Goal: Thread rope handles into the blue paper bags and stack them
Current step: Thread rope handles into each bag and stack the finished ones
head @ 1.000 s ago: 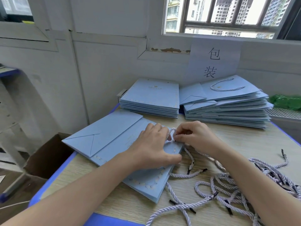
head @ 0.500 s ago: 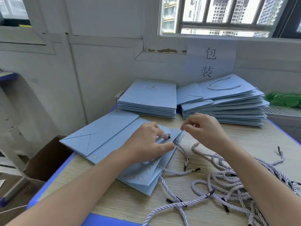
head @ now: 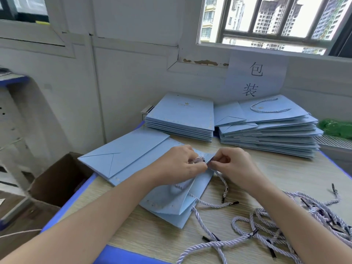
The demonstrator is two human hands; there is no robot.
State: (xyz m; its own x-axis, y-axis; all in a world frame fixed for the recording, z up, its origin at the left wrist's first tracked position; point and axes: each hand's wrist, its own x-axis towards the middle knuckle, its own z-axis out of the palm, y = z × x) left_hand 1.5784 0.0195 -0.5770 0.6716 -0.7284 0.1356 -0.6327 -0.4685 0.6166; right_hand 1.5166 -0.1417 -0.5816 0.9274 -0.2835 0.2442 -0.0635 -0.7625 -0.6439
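A flat blue paper bag [head: 133,149] lies on the table in front of me, its mouth end turned toward my hands. My left hand [head: 179,164] pinches a pale lilac rope handle [head: 199,160] at the bag's top edge. My right hand [head: 231,164] pinches the same edge, where the rope's dark-tipped end meets the paper. The rope trails down over the bag's right side [head: 222,180]. At the back stand a stack of bags without handles [head: 181,117] and a stack with a handle on top [head: 270,119].
A tangle of loose ropes [head: 285,225] with black tips covers the table's right front. The wooden table has a blue rim [head: 76,202]. A brown cardboard box [head: 57,180] sits on the floor to the left. A green object [head: 335,126] lies at far right.
My right hand, raised and apart half a second ago, has come back down to the bag's top edge next to my left hand. The bag's upper layer has lifted slightly.
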